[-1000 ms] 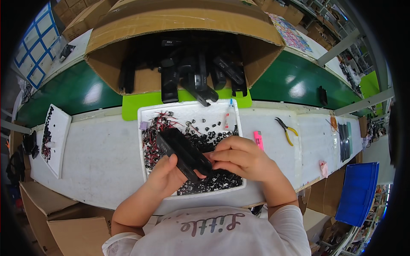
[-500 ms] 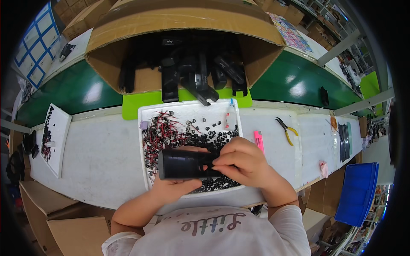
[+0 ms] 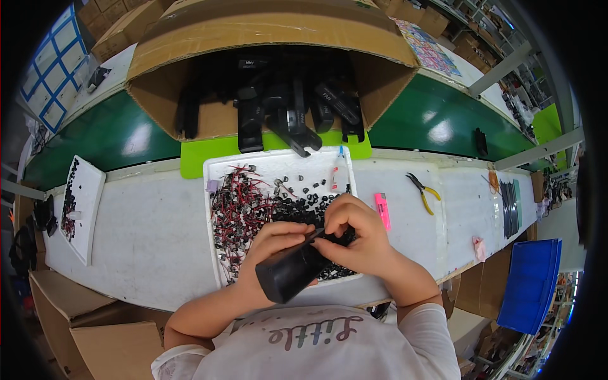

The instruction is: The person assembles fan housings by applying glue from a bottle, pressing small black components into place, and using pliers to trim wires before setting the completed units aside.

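Over the front of a white foam tray (image 3: 218, 163) I hold a hollow black plastic casing (image 3: 288, 273), tilted with its wide end low and toward me. My left hand (image 3: 269, 247) wraps round its left side, fingers over the top. At its upper right end, the thumb and bent fingers of my right hand (image 3: 360, 235) are pinched together; whatever they pinch is hidden. In the tray lie a heap of small parts with red and black wires (image 3: 237, 209) and many loose small black pieces (image 3: 297, 206). A small bottle with a blue tip (image 3: 335, 176) rests at the tray's upper right.
Beyond the tray, a cardboard box (image 3: 272, 31) opens toward me, full of black casings (image 3: 294, 120), above a bright green sheet (image 3: 190, 161). Right of the tray are a pink lighter (image 3: 382, 211) and yellow-handled pliers (image 3: 423, 193). Another white tray (image 3: 92, 209) stands far left.
The casing has turned from lying level to a slant, its wide end swung down toward me. My left hand has come up round its side; my right hand stays at its right end.
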`<action>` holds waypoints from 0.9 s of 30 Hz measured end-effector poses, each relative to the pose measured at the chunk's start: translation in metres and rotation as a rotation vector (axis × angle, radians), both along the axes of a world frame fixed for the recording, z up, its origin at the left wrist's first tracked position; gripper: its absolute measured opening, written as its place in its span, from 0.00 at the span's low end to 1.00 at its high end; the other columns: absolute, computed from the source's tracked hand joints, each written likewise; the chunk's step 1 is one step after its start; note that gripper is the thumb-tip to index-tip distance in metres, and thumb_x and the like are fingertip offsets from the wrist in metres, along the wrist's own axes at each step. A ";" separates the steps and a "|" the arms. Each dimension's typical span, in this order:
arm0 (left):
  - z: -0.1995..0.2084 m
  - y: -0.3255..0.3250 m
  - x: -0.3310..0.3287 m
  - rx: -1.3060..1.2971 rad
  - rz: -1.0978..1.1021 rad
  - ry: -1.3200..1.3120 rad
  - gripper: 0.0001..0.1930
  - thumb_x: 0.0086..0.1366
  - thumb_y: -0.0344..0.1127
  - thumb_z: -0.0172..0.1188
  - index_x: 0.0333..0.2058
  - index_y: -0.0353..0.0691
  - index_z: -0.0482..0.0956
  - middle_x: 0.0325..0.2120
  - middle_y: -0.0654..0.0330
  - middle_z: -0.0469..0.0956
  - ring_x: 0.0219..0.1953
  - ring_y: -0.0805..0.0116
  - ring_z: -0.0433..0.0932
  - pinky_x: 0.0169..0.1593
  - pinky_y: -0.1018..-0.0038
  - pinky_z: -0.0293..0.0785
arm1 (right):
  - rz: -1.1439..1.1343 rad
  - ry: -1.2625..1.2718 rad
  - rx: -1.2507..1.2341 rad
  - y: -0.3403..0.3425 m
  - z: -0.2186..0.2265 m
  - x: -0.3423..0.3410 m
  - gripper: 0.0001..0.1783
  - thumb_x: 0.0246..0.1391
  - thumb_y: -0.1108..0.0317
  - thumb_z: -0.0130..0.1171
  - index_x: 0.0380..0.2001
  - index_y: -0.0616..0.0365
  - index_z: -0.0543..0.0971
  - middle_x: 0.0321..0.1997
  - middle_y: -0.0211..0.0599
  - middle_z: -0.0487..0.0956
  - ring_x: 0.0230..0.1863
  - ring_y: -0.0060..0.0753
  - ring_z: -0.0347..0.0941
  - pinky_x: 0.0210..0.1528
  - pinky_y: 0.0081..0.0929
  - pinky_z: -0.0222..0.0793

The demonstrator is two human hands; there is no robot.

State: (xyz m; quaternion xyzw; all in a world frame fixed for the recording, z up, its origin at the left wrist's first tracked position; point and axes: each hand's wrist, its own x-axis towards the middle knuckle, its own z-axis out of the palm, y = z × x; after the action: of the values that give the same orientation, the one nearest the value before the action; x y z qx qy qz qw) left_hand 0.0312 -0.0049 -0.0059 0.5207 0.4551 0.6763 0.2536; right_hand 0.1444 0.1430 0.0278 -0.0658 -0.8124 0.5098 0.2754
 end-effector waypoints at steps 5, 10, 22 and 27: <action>0.003 -0.006 -0.002 -0.209 -0.007 -0.133 0.31 0.44 0.19 0.65 0.48 0.35 0.65 0.45 0.53 0.66 0.50 0.62 0.69 0.49 0.72 0.69 | 0.028 -0.101 -0.082 0.002 -0.010 0.000 0.13 0.36 0.81 0.64 0.22 0.58 0.70 0.27 0.30 0.67 0.21 0.16 0.60 0.22 0.14 0.56; -0.001 -0.008 -0.001 -0.326 -0.123 -0.679 0.30 0.47 0.21 0.65 0.49 0.34 0.64 0.48 0.54 0.65 0.50 0.67 0.68 0.53 0.72 0.64 | 0.059 -0.086 -0.038 0.005 -0.004 -0.001 0.11 0.38 0.80 0.64 0.23 0.59 0.71 0.27 0.30 0.67 0.20 0.17 0.59 0.22 0.15 0.56; -0.001 -0.002 -0.015 -0.163 0.302 0.782 0.29 0.42 0.22 0.63 0.48 0.38 0.69 0.48 0.47 0.66 0.48 0.51 0.70 0.46 0.65 0.67 | -0.148 -0.383 0.043 0.040 -0.016 -0.002 0.05 0.44 0.76 0.60 0.26 0.63 0.75 0.29 0.32 0.71 0.25 0.21 0.68 0.28 0.18 0.63; 0.001 -0.002 -0.017 -0.217 0.320 0.789 0.30 0.41 0.23 0.63 0.47 0.37 0.69 0.48 0.48 0.68 0.45 0.53 0.70 0.45 0.66 0.65 | -0.217 -0.159 0.459 0.038 -0.045 -0.019 0.09 0.41 0.76 0.62 0.30 0.60 0.78 0.29 0.35 0.71 0.30 0.35 0.69 0.32 0.26 0.66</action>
State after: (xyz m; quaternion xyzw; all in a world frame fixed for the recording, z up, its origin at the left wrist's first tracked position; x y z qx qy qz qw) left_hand 0.0141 -0.0066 -0.0045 0.6322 0.6606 0.4048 0.0057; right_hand 0.1258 0.1812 -0.0167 -0.1279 -0.9141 0.2728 0.2713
